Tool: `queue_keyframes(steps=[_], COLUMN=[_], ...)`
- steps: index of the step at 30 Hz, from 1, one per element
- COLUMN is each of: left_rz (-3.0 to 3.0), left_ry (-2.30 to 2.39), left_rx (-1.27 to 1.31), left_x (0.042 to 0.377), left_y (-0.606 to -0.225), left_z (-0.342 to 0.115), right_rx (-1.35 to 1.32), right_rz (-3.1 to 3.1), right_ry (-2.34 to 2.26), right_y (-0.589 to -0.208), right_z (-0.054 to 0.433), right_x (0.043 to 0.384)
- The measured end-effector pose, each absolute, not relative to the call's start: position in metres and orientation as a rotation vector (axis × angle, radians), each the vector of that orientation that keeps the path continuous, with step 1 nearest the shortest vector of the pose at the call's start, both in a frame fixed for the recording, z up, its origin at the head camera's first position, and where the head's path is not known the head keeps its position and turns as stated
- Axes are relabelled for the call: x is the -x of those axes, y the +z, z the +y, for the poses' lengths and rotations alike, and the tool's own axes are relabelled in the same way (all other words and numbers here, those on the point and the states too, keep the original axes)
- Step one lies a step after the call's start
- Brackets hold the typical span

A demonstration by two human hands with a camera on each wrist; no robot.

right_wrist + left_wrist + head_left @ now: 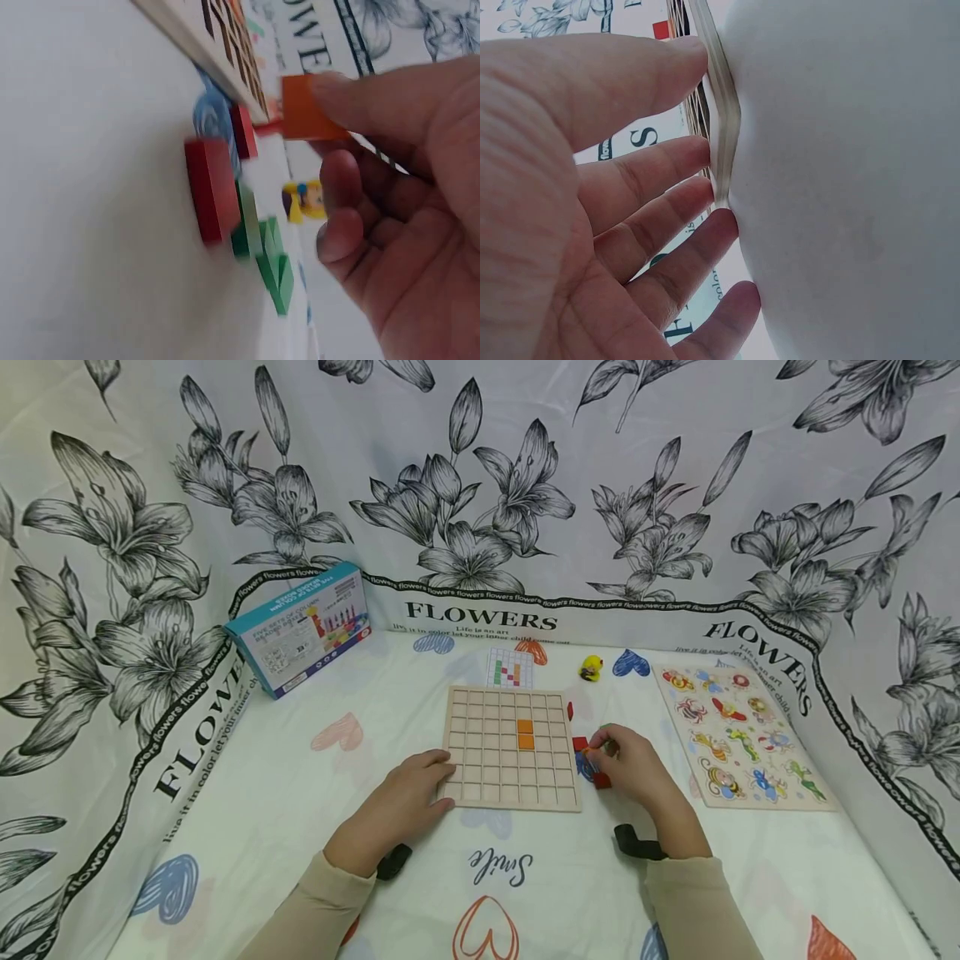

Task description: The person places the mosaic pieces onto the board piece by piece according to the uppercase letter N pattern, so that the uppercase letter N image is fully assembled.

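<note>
My right hand (pixel 630 764) pinches a small orange square tile (pixel 298 112) between thumb and fingers, just off the right edge of a wooden grid board (pixel 487 768). Two orange tiles (pixel 526 734) sit one behind the other in the board's cells, right of centre. My left hand (pixel 405 797) rests at the board's left edge, its thumb and fingertips touching the rim in the left wrist view. Under and beside my right hand lie red blocks (pixel 212 191), with green blocks (pixel 270 262) past them in the right wrist view.
Behind the board lies a pattern card (pixel 510 668) with coloured squares. A yellow toy figure (pixel 591 667) stands at the back. To the right is a wooden insect puzzle board (pixel 738 735); at the back left stands a product box (pixel 300 631). Flowered cloth surrounds the table.
</note>
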State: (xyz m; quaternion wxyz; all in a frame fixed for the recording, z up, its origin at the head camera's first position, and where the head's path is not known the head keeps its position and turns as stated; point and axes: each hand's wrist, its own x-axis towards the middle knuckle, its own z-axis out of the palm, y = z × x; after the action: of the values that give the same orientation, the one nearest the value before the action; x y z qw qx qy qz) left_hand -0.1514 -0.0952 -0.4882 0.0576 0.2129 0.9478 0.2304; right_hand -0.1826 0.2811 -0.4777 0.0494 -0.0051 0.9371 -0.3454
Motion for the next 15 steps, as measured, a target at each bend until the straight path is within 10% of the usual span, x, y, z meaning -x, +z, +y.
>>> queue_keyframes(steps=[15], left_rz=[2.866], left_ry=[0.71], left_rx=[-0.619], left_x=[0.151], left_y=[-0.488], left_z=[-0.095], right_rx=[0.209], right_rz=[2.806], right_ry=[-1.128], right_y=[-0.472], right_z=[0.216], right_x=[0.207])
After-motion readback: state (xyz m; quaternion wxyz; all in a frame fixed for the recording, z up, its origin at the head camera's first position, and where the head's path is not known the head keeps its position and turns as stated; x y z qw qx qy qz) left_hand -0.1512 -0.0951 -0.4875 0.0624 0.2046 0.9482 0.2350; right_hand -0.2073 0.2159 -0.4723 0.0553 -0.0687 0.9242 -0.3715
